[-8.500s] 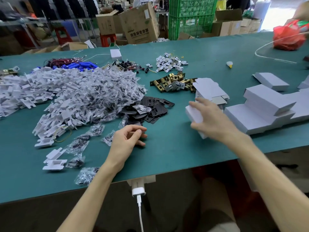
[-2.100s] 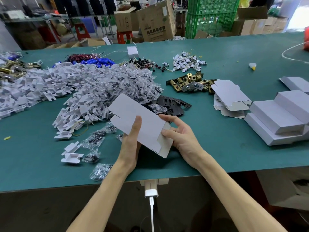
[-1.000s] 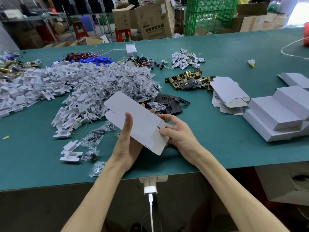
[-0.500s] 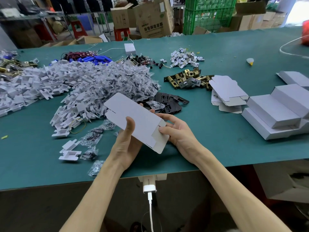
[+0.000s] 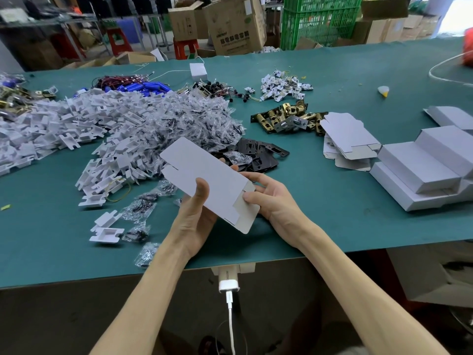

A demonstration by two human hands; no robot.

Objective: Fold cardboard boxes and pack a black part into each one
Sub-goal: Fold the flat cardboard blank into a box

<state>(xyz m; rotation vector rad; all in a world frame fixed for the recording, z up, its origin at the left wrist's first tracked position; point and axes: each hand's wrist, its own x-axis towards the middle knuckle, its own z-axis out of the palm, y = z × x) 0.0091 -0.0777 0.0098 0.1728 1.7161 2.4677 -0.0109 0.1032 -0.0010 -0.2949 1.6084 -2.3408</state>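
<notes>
Fingers of left hand hidden beneath flat white cardboard box blank; pile of flat black metal parts partly covered behind it. Blank gripped, left thumb on top, above green table; right hand pinching near end flap.

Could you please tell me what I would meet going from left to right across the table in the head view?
In order: white plastic inserts → held carton blank → brass latches → stack of carton blanks → folded boxes.
</notes>
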